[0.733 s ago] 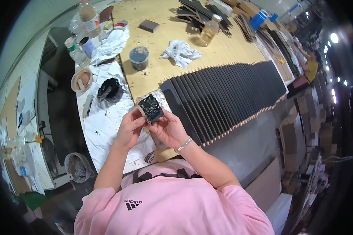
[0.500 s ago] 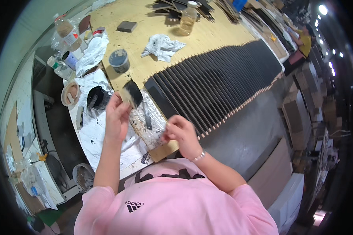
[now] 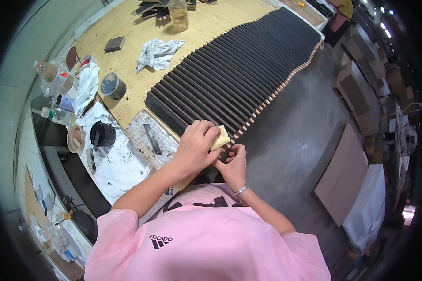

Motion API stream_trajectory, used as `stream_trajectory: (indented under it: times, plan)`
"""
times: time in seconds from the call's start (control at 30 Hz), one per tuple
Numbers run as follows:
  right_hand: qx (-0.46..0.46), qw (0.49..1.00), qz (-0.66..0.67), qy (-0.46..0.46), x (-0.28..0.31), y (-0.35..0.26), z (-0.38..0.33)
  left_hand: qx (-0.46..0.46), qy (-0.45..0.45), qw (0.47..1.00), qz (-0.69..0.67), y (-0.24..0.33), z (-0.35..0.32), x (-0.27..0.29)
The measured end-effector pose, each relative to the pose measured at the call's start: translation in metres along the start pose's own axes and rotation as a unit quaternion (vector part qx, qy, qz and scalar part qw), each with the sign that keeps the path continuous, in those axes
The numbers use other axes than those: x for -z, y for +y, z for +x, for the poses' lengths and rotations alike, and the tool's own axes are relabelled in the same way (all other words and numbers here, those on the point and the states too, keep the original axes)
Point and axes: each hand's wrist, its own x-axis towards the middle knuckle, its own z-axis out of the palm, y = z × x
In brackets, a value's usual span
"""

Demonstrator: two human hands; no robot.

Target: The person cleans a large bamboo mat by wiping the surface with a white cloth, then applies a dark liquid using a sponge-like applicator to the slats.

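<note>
Head view: left hand (image 3: 194,150) grips pale sponge (image 3: 220,138) on nearest black slat (image 3: 173,119), right hand (image 3: 233,165) pinches its end (remaining slats apparently untouched).

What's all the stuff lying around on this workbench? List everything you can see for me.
Slats: a long row, too many to count, black with pale ends, across the bench.
Bench: one, pale wood.
Sponge: one, yellowish, under the left hand at the row's near end.
Rag: one, white, crumpled, on the bench.
Round tin: one, dark, left of the slats.
Small block: one, grey, far left of the bench.
Clear jar: one, yellowish liquid, far edge.
Black bowl: one, on stained white paper.
Plastic bottles: at least two, far left.
Left hand: pressing the sponge.
Right hand: at the nearest slat's end.
</note>
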Motion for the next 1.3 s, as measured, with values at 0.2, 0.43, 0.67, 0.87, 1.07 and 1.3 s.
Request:
stream_trajectory:
  times: [0.2, 0.43, 0.67, 0.87, 1.07, 1.3]
  plan:
    - [0.008, 1.0, 0.016, -0.001, -0.003, 0.005, 0.006, 0.091, 0.147, 0.974, 0.148, -0.078, 0.025, 0.035]
    - [-0.007, 1.0, 0.026, 0.003, -0.008, 0.007, 0.006, -0.044, 0.01, 0.997, 0.067, -0.02, 0.017, -0.003]
    - [0.016, 1.0, 0.023, -0.007, -0.006, 0.006, 0.006, 0.155, 0.196, 0.935, 0.253, -0.152, 0.05, 0.074]
    - [0.007, 1.0, 0.025, -0.012, -0.005, 0.013, 0.008, -0.033, 0.026, 0.99, 0.135, -0.081, 0.046, 0.032]
    - [0.047, 0.999, 0.011, -0.009, 0.022, -0.003, 0.003, 0.189, 0.185, 0.93, 0.257, -0.161, 0.048, 0.091]
    - [0.085, 0.915, 0.335, -0.21, 0.054, -0.045, 0.062, 0.31, 0.104, 0.677, -0.659, -0.042, 0.039, 0.043]
